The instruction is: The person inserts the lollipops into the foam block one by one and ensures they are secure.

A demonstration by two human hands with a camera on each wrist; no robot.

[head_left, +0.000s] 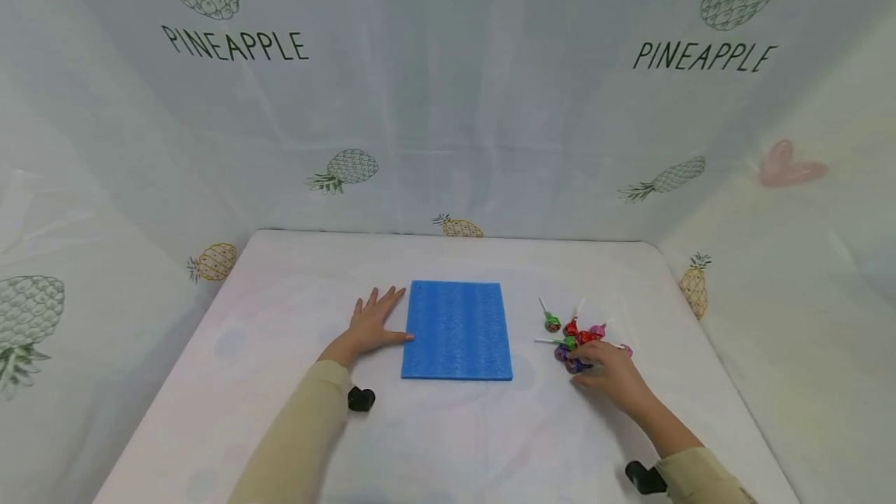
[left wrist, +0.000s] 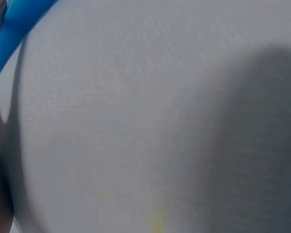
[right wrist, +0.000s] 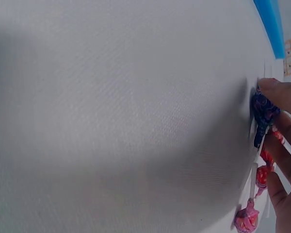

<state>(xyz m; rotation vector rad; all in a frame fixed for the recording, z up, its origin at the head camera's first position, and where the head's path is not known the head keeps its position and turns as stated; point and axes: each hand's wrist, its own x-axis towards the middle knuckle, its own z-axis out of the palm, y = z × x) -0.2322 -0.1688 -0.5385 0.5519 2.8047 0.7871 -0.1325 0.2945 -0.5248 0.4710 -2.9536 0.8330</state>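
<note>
Lollipops (head_left: pixel 585 337), glossy red, green, pink and purple, bunch at the bent right grip (head_left: pixel 613 372), hold unclear, left grip (head_left: pixel 369 329) splayed, empty.

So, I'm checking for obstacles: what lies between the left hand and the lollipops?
The blue board lies between the left hand and the lollipops, then a bare strip of white tabletop. The head view shows this.

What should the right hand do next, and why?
I'd probably have the right hand gently pinch the purple lollipop: the hand is right at that one, and other lollipops lie close by, so a careful pinch might avoid knocking them. I can't tell whether it has a firm hold.
</note>
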